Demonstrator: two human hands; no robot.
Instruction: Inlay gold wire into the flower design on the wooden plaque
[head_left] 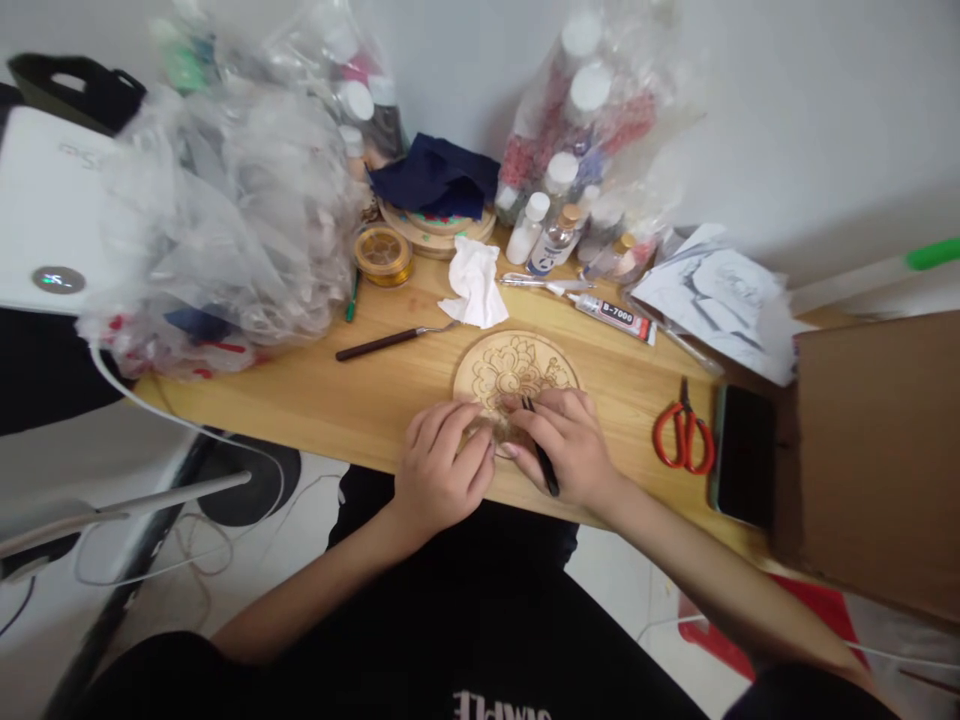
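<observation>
A round wooden disc (480,350) with a carved flower pattern lies at the table's front edge, its outlines partly lined in gold. My left hand (441,468) is on the disc's near left edge, fingers curled and pressed together; whatever they pinch is hidden. Black tweezers (547,468) are gripped in my right hand (574,440), whose fingertips come down on the near right part of the disc. Both hands' fingertips are close together over the lower pattern, covering it. Behind the disc lie a crumpled white tissue (476,285) and a dark-handled tool (382,344) with a thin metal tip.
A gold wire spool (383,254) stands back left beside a large plastic bag (247,200). Small bottles (553,240) and a glue tube (615,318) sit behind. Rightward are red-handled scissors (683,440), a phone (742,455) and a cardboard box (877,460).
</observation>
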